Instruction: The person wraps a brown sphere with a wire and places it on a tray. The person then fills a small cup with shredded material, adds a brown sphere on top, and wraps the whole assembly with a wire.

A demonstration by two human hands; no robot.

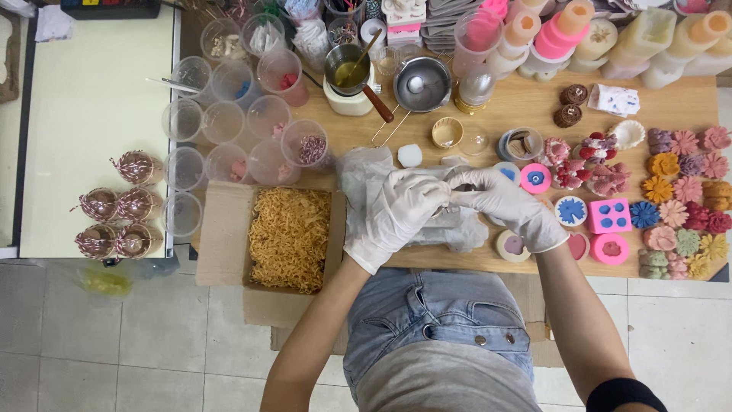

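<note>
Wooden tabletop [526,103] crowded with moulds, cups and flower-shaped wax pieces fills my view. My left hand [396,210] and right hand [503,200], both gloved, meet at the near edge, fingers pinched narrowly on a small pale piece [450,200] above a crumpled plastic sheet [366,172]. What exactly they grip I cannot tell. Risk as I judge it: slick gloves could let it drop into the box of shredded paper [290,236] just left.

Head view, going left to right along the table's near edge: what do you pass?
Twine-wrapped balls → cardboard box of yellow shredded filling → left hand → right hand → pink square mold → colourful flower shapes.
</note>
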